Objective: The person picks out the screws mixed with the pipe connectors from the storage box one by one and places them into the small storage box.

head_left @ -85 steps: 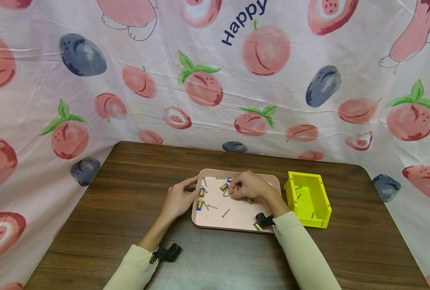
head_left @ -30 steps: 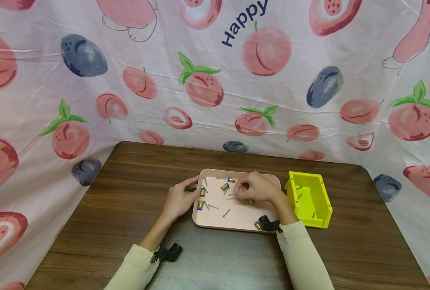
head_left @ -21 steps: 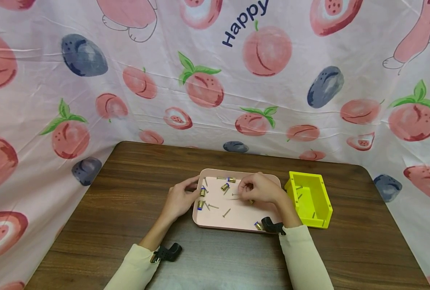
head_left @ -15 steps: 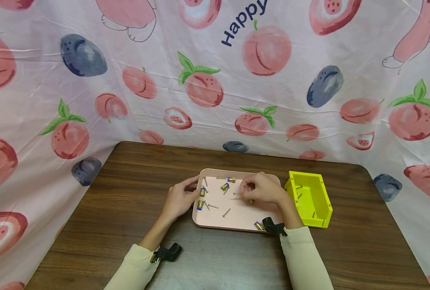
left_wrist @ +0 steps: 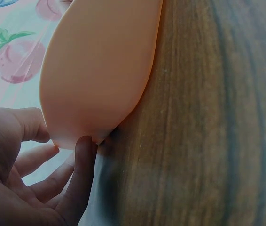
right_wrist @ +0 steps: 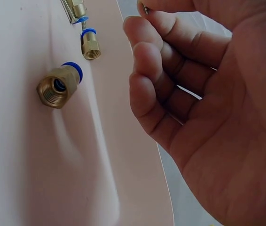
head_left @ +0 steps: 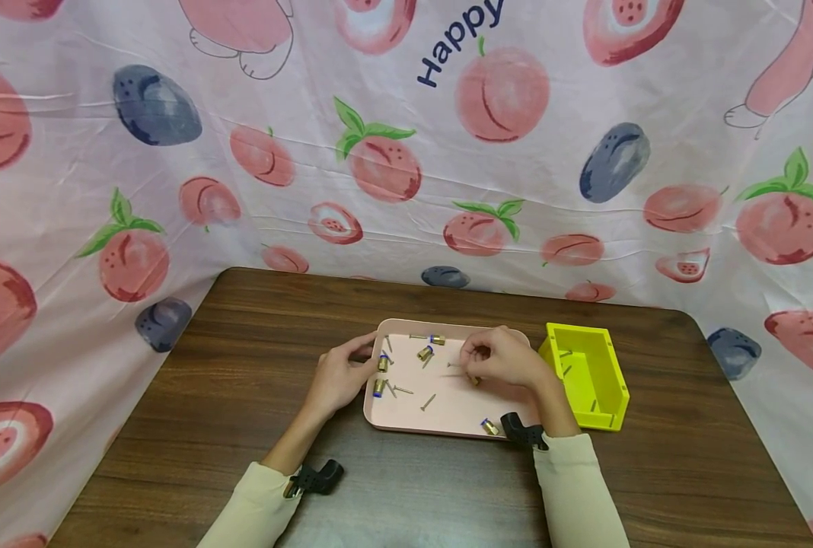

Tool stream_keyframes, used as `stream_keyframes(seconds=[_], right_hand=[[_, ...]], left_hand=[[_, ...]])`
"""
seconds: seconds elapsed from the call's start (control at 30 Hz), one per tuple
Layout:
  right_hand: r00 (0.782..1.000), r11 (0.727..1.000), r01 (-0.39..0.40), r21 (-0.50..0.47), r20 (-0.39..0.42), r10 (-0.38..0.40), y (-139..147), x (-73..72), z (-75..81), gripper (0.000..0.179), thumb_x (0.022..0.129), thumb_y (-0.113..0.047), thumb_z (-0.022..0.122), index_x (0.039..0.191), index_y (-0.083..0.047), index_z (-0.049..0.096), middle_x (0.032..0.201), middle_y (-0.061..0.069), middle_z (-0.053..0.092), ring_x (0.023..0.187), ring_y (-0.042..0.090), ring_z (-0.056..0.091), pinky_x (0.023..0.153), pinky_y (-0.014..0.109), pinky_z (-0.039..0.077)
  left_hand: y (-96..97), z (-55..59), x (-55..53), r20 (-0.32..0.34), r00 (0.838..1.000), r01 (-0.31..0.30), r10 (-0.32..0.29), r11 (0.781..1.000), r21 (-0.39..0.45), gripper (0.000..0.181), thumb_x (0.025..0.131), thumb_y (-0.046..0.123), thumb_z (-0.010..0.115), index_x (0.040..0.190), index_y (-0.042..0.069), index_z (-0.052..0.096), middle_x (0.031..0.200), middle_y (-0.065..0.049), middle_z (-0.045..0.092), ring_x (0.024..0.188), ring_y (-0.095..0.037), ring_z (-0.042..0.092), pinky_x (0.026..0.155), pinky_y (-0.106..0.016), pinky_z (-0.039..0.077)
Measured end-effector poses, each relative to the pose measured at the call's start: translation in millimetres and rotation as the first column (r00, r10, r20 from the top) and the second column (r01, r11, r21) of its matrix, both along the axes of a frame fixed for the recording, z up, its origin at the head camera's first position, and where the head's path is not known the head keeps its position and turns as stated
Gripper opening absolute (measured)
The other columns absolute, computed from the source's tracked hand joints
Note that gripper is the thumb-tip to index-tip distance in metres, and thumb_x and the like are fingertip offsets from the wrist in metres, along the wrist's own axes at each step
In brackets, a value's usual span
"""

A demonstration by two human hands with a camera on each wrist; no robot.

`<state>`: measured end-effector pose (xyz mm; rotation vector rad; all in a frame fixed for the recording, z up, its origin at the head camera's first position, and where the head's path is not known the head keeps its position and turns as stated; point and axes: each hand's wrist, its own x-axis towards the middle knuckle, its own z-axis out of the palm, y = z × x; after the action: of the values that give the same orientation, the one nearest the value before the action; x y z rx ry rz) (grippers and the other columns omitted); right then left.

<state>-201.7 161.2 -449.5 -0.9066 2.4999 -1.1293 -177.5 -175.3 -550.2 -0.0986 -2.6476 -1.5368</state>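
My left hand (head_left: pixel 338 377) holds the left edge of a shallow pink tray (head_left: pixel 447 415); in the left wrist view its fingertips (left_wrist: pixel 83 150) are against the tray's outer wall. Over the tray's right half, my right hand (head_left: pixel 505 358) pinches a thin screw (head_left: pixel 454 365) between thumb and forefinger, pointing left. Only the screw's tip (right_wrist: pixel 145 9) shows in the right wrist view. Loose screws (head_left: pixel 428 402) and several brass fittings (head_left: pixel 425 353) with blue collars lie in the tray. One fitting (head_left: pixel 473 380) is partly hidden under my right hand.
A yellow bin (head_left: pixel 615 380) stands just right of the tray, with a few screws (head_left: pixel 593 406) inside. The brown wooden table (head_left: pixel 297 320) extends around both. A fruit-print cloth (head_left: pixel 406 251) hangs behind the table.
My right hand was lower among the screws; it has drawn to the right with one screw pinched. The front-right fitting is now less covered by my wrist. My left hand stays put.
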Motion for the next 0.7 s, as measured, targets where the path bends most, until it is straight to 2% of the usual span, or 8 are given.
stream_keyframes(seconds=[0.1, 0.23, 0.27, 0.4, 0.5, 0.7], right_hand=[[1.000, 1.000, 0.014, 0.005, -0.011, -0.014, 2.0, 1.3, 1.4, 0.003, 0.089, -0.007, 0.077, 0.091, -0.008, 0.076, 0.076, -0.009, 0.066, 0.071, 0.011, 0.059, 0.069, 0.026, 0.046], [0.999, 0.999, 0.033, 0.007, -0.035, -0.033, 4.9, 1.8, 2.9, 0.008, 0.089, -0.008, 0.083, 0.090, -0.011, 0.076, 0.076, -0.009, 0.063, 0.071, 0.010, 0.056, 0.068, 0.027, 0.043], [0.999, 0.999, 0.034, 0.006, -0.040, -0.033, 5.8, 1.7, 3.0, 0.009, 0.089, -0.008, 0.084, 0.091, -0.012, 0.076, 0.076, -0.009, 0.062, 0.071, 0.011, 0.055, 0.067, 0.027, 0.043], [0.999, 1.000, 0.023, -0.015, -0.026, -0.024, 9.3, 1.8, 4.1, 0.007, 0.090, -0.006, 0.082, 0.091, -0.010, 0.076, 0.077, -0.008, 0.061, 0.071, 0.011, 0.055, 0.068, 0.027, 0.043], [1.000, 0.999, 0.018, -0.035, -0.014, -0.018, 12.4, 2.5, 5.8, 0.006, 0.090, -0.005, 0.081, 0.092, -0.007, 0.076, 0.078, -0.007, 0.062, 0.072, 0.012, 0.054, 0.067, 0.027, 0.043], [0.998, 0.997, 0.061, -0.040, -0.009, -0.061, 20.3, 4.7, 7.7, 0.006, 0.089, -0.007, 0.083, 0.090, -0.008, 0.077, 0.079, -0.005, 0.065, 0.074, 0.014, 0.057, 0.069, 0.026, 0.045]], left_hand=[[-1.4, -6.1, -2.9, -0.012, 1.000, 0.006, -0.006, 1.000, 0.007, 0.050, 0.097, 0.026, 0.078, 0.146, 0.020, 0.074, 0.107, 0.007, 0.083, 0.078, -0.006, 0.079, 0.067, -0.033, 0.059], [0.4, -0.2, -0.3, -0.012, 1.000, 0.004, -0.004, 1.000, 0.014, 0.049, 0.097, 0.024, 0.078, 0.146, 0.017, 0.074, 0.108, 0.003, 0.083, 0.077, -0.006, 0.078, 0.064, -0.031, 0.058], [1.2, 3.6, 1.9, -0.015, 1.000, 0.007, -0.007, 1.000, 0.012, 0.049, 0.097, 0.025, 0.077, 0.145, 0.016, 0.074, 0.108, 0.002, 0.083, 0.077, -0.005, 0.078, 0.063, -0.029, 0.057], [7.8, 33.5, 16.0, -0.013, 1.000, 0.012, -0.012, 0.999, 0.035, 0.049, 0.097, 0.022, 0.076, 0.145, 0.010, 0.074, 0.109, -0.008, 0.083, 0.078, -0.011, 0.079, 0.064, -0.030, 0.055], [10.2, 43.8, 20.7, -0.028, 0.999, 0.016, -0.015, 0.999, 0.040, 0.049, 0.097, 0.019, 0.075, 0.144, 0.006, 0.073, 0.109, -0.013, 0.082, 0.078, -0.016, 0.080, 0.064, -0.031, 0.055], [5.3, 18.3, 9.3, -0.009, 1.000, -0.010, 0.010, 0.999, 0.031, 0.048, 0.096, 0.023, 0.078, 0.144, 0.014, 0.075, 0.107, -0.003, 0.083, 0.076, -0.007, 0.078, 0.062, -0.028, 0.055]])
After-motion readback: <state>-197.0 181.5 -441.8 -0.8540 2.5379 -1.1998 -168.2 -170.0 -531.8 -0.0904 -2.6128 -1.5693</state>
